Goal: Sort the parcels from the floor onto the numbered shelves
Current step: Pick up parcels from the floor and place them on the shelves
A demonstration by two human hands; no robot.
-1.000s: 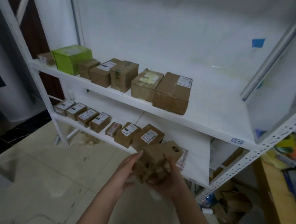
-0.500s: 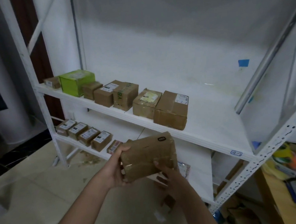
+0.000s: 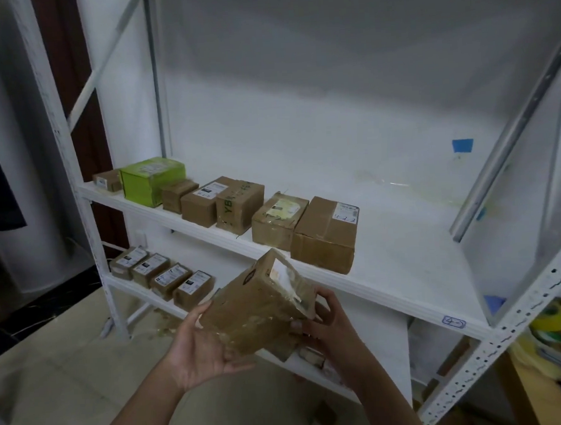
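Left hand (image 3: 199,352) cupped under the parcel (image 3: 258,309), right hand (image 3: 329,327) gripping its other side, forearms bare

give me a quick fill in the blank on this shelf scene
The left hand and right hand hold a taped ____ parcel.
One box on the upper shelf is bright ____.
The tape patch on the back wall is ____.
Missing: brown, green, blue.

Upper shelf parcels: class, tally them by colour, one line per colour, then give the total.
Brown parcels: 6
Green parcel: 1
Total: 7
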